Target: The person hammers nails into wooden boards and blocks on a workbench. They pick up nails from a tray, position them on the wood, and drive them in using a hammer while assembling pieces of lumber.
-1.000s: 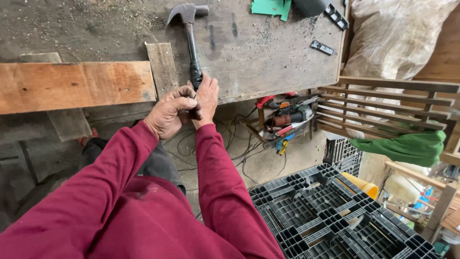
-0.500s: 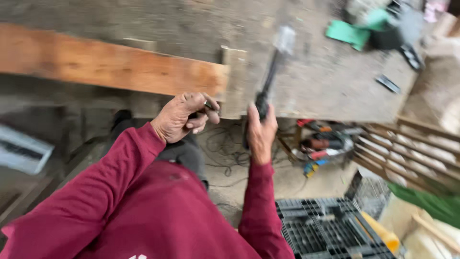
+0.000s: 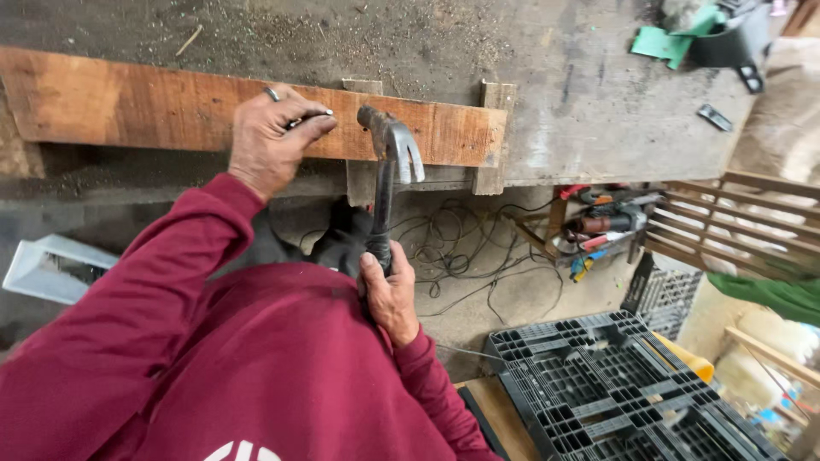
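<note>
My right hand (image 3: pixel 389 290) grips the black handle of a claw hammer (image 3: pixel 389 162), whose steel head hangs just above a long reddish wooden plank (image 3: pixel 154 111). The plank lies along the near edge of a dusty grey workbench (image 3: pixel 581 94), on top of short cross battens (image 3: pixel 491 137). My left hand (image 3: pixel 273 137), with a ring on one finger, rests on the plank and pinches a small dark nail (image 3: pixel 312 118) against the wood, a little to the left of the hammer head. Both sleeves are dark red.
A black plastic pallet (image 3: pixel 615 393) lies on the floor at lower right. Tools with red and blue handles (image 3: pixel 598 226) and tangled cables (image 3: pixel 461 248) sit under the bench. A wooden slatted frame (image 3: pixel 735 226) stands at right; green scraps (image 3: pixel 670 38) lie on the bench's far corner.
My view has swung left along the plank. My right hand lifted the hammer off the bench and brought its head down near the plank, while my left hand moved onto the plank with the nail.
</note>
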